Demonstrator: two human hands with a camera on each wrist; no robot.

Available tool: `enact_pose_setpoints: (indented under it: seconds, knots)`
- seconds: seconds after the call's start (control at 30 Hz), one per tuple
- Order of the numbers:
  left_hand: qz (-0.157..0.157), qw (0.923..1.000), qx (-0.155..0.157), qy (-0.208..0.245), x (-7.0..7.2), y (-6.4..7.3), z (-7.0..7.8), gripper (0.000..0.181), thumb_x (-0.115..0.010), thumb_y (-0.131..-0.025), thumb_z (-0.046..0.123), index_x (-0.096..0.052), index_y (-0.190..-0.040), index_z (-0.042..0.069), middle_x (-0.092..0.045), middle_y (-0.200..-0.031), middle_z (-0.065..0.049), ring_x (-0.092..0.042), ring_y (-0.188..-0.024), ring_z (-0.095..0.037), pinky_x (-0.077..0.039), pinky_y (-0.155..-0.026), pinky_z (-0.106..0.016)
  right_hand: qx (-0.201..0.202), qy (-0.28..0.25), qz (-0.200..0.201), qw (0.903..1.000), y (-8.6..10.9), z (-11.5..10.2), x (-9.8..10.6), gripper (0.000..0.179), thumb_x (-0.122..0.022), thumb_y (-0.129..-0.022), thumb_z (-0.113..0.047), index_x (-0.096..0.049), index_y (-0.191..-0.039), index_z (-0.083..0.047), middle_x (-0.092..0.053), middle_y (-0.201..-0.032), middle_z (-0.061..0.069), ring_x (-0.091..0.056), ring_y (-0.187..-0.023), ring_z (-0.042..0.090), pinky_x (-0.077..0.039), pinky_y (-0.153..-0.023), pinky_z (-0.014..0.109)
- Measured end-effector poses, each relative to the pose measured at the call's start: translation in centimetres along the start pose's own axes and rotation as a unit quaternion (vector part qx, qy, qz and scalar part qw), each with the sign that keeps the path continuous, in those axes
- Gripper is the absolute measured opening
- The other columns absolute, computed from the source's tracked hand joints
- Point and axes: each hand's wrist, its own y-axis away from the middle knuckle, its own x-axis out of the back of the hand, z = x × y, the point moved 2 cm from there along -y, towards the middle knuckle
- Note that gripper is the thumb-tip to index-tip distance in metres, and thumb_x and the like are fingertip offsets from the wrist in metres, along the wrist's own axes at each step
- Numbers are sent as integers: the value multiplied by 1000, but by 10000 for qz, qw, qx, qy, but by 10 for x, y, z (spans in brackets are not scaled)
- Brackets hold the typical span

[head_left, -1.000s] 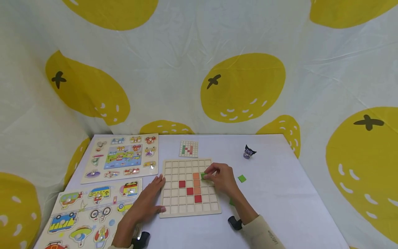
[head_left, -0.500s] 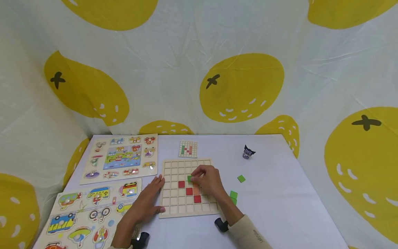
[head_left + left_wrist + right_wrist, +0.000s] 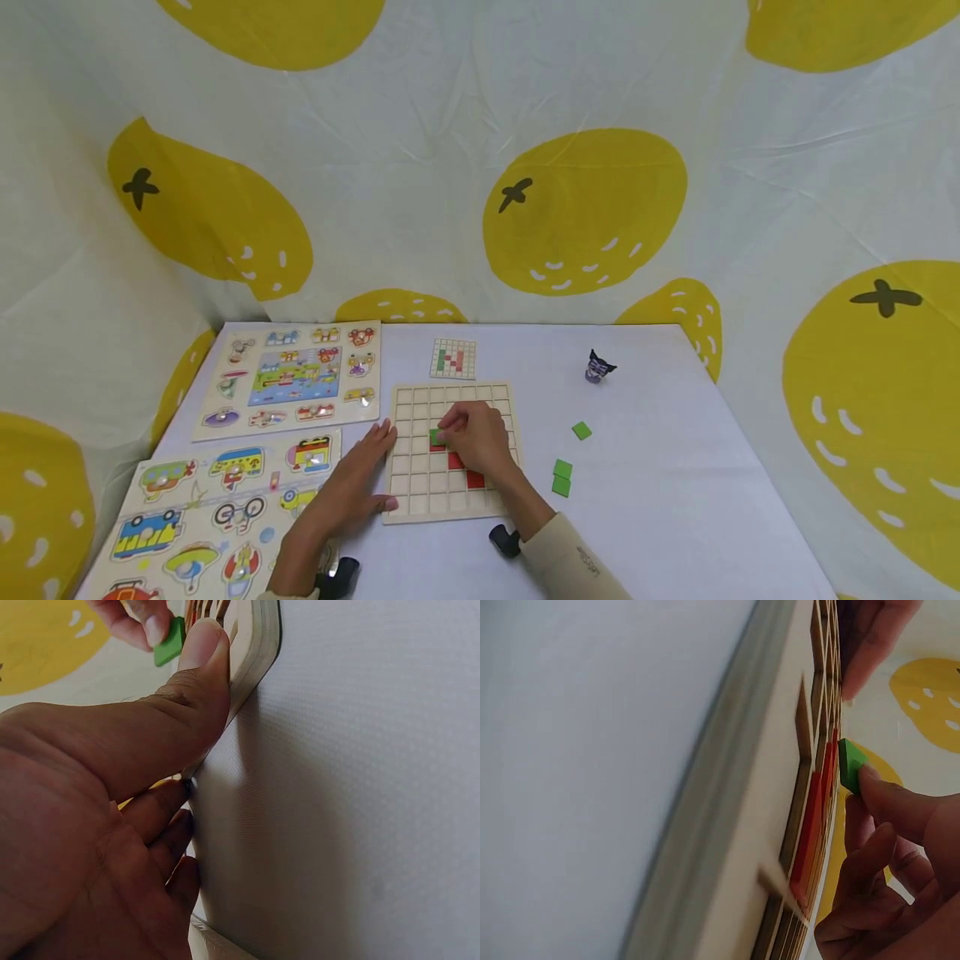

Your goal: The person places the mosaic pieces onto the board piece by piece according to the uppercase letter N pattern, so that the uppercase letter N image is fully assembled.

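Note:
A wooden grid board (image 3: pixel 420 503) lies in the middle of the table, holding red tiles (image 3: pixel 475 480). My right hand (image 3: pixel 477 437) pinches a green square tile (image 3: pixel 434 437) between thumb and fingers, over the board's middle-left cells. Seen from the right wrist, the green tile (image 3: pixel 850 766) is tilted just above the grid. It covers part of a red tile, and the hand hides the orange ones. My left hand (image 3: pixel 352 477) rests along the board's left edge, fingers extended and thumb at the near corner. In the left wrist view its thumb (image 3: pixel 202 656) touches the board's rim.
Right of the board lie loose green tiles (image 3: pixel 562 469), with another tile (image 3: pixel 582 431) farther back. A small pattern card (image 3: pixel 453 359) sits behind the board. A dark figurine (image 3: pixel 597 367) stands at back right. Two picture puzzles (image 3: pixel 206 432) fill the table's left side.
Carrying the green tile, my right hand has moved left across the board, from beside the top orange tile to above the leftmost red one. The left hand has stayed in place.

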Motion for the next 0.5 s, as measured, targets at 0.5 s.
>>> enact_pose_setpoints:
  seconds: [0.5]
  knots:
    - [16, 10000, -70, -12, 1, 0, 0, 108, -92, -81, 18, -29, -168, 6, -20, -178, -13, -14, -166, -39, -18, -133, -61, -67, 478, 256, 9985, -10, -19, -20, 14, -90, -85, -17, -76, -83, -19, -68, -70, -8, -60, -64, 6, -46, -57, 25]
